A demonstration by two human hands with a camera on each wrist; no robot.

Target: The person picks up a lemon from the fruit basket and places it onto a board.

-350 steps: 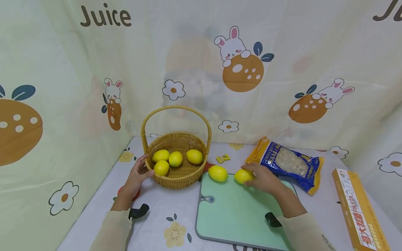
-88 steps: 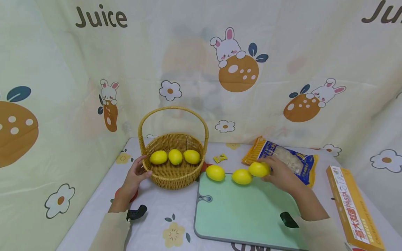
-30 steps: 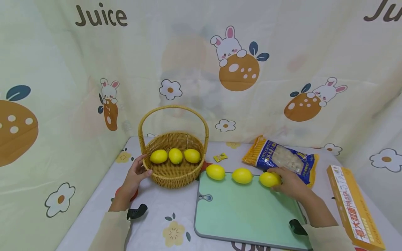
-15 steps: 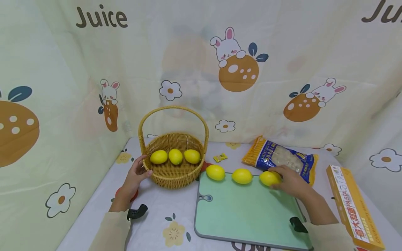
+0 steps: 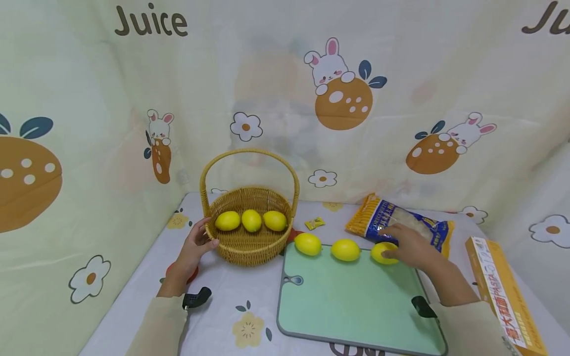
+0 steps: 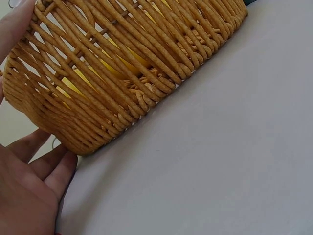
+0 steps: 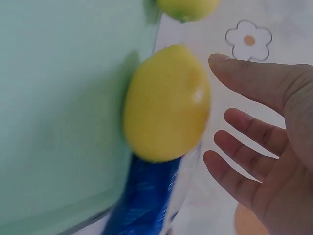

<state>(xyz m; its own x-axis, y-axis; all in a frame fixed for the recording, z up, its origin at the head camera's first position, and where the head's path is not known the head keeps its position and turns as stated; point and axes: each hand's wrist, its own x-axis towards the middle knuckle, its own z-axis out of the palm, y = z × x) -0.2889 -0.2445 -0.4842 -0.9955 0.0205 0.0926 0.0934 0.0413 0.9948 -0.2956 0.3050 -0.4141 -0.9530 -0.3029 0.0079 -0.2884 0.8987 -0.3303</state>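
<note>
My left hand point(image 5: 196, 247) grips the left side of a wicker basket point(image 5: 249, 257); in the left wrist view its thumb and fingers lie against the woven wall point(image 6: 112, 73). Inside sit three yellow lemons in a row, the middle one point(image 5: 251, 220) pointing toward me. Three more lemons line the far edge of a mint-green cutting board point(image 5: 352, 301): left point(image 5: 308, 244), middle point(image 5: 345, 250) and right point(image 5: 383, 252). Over the right one hovers my right hand point(image 5: 411, 247), fingers spread. In the right wrist view a gap separates thumb and fingers from that lemon point(image 7: 167, 103).
Behind the board lies a blue and yellow bag of pasta point(image 5: 401, 220). A long orange pasta box point(image 5: 507, 296) stands at the right. A small yellow packet point(image 5: 314, 223) lies between basket and bag. A printed curtain point(image 5: 267, 99) hangs behind the table.
One lemon has gone from the basket to the board's far right, carried by the right hand. That hand has just let go, its fingers lifting off. The left hand stays on the basket.
</note>
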